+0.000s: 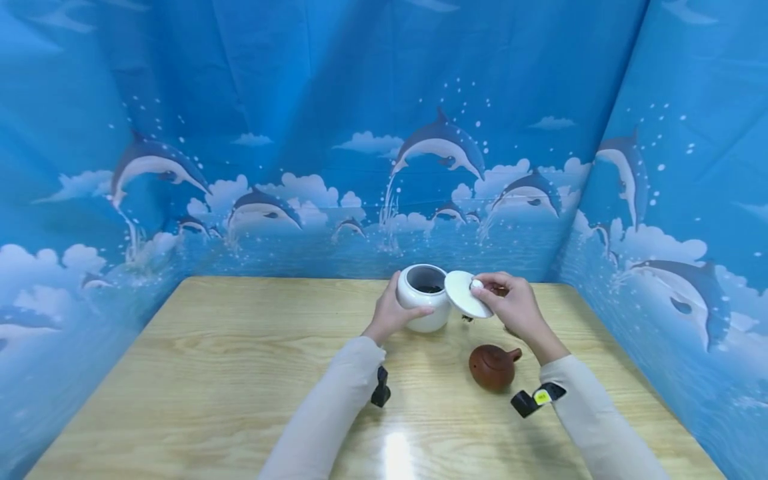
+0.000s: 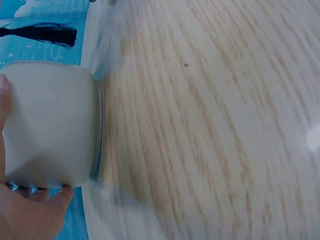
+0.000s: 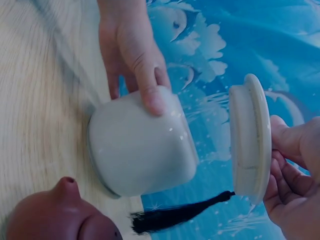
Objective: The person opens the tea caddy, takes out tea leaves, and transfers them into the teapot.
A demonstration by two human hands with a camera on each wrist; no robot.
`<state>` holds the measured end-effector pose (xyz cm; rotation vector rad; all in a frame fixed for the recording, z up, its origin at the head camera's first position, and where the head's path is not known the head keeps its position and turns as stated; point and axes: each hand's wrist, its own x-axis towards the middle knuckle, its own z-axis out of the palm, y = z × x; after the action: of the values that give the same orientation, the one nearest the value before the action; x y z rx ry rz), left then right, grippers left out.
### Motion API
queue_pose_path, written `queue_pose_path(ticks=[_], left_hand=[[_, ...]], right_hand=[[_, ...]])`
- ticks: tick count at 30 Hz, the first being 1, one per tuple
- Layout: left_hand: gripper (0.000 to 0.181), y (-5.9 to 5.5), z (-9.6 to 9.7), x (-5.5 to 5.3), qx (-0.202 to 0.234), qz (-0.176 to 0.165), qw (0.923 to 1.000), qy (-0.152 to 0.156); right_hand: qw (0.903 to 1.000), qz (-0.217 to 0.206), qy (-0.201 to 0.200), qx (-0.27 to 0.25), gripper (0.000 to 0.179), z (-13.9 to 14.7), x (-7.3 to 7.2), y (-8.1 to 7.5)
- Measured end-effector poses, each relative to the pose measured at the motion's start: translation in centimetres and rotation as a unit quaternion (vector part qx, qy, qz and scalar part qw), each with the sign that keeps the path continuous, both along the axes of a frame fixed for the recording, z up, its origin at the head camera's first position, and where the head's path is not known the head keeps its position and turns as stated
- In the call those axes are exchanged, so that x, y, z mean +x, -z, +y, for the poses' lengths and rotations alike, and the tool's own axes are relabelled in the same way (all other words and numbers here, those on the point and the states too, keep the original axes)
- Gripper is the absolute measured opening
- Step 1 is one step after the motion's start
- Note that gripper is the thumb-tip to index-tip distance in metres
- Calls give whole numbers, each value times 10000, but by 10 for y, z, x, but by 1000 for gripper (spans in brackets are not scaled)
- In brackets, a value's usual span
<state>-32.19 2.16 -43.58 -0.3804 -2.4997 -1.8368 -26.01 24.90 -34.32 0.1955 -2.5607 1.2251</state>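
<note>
White ceramic jar (image 1: 423,298), lid off, on wooden table (image 1: 240,373).
Left hand (image 1: 390,313) grips the jar's side; right hand (image 1: 516,307) pinches the white lid (image 1: 465,294) by its knob, tilted just beside the open mouth. Brown clay teapot (image 1: 493,365) stands nearby. No legible markings or labels.

Bright, even light is falling from above, leaving a white glare patch on the glossy pale wooden table (image 1: 396,453) near the person. Soft shadows are sitting beneath the round white ceramic jar (image 1: 423,298). The head view is bending at its edges; the left wrist view is blurring.
</note>
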Motion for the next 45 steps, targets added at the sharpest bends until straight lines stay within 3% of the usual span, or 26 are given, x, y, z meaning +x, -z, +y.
queue_pose_path(ticks=[10,16,24,32,38,45], left_hand=[[112,1,0,-1,-36,-30,10000,-72],[107,3,0,-2,-7,213,9998,-47],[108,3,1,-1,-91,46,9999,-38],[108,3,0,-3,-49,64,10000,23],[108,3,0,-3,-68,52,10000,16],[111,5,-1,-3,-76,-111,9999,39]], right_hand=[[9986,132,491,-139,33,-7,-31,4],[9976,-77,661,-196,32,-16,-46,1],[9974,-265,627,-232,32,-32,-57,-4],[9980,-80,603,148,31,-46,-67,-3],[9978,144,533,371,29,-56,-72,2],[9980,-59,372,516,29,-67,-78,10]])
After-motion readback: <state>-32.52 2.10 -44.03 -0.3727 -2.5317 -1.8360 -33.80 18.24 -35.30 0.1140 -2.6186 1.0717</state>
